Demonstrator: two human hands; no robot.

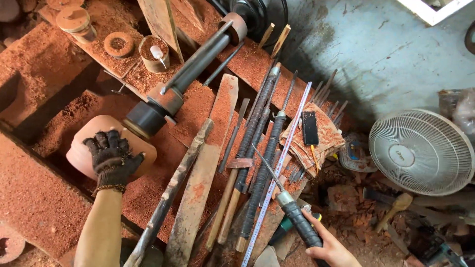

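Nearest the camera, the bare right hand [330, 247] is wrapped around the black taped handle of a chisel [289, 203], whose thin blade runs up and to the left from the hand and ends over the row of tools. Just left of that blade a tape measure [279, 163] lies stretched along the tools, from near the bottom edge up toward the far right. On the other side, the left hand [113, 157] (in a dark, dusty glove) rests palm-down with spread fingers on a rounded, pale reddish wood block [94, 143]; the block lies under and around the hand, on the sawdust-covered tabletop [34, 193]. Just beyond the fingertips, touching or nearly touching the block, is the dark end of the lathe shaft [170, 94], which runs away up and to the right. Between the two hands lie a long plank [205, 173] and several long-handled tools [252, 148] side by side. Farther right a black phone [310, 127] sits on a dusty cloth, and well apart on the floor stands a white fan [423, 151].
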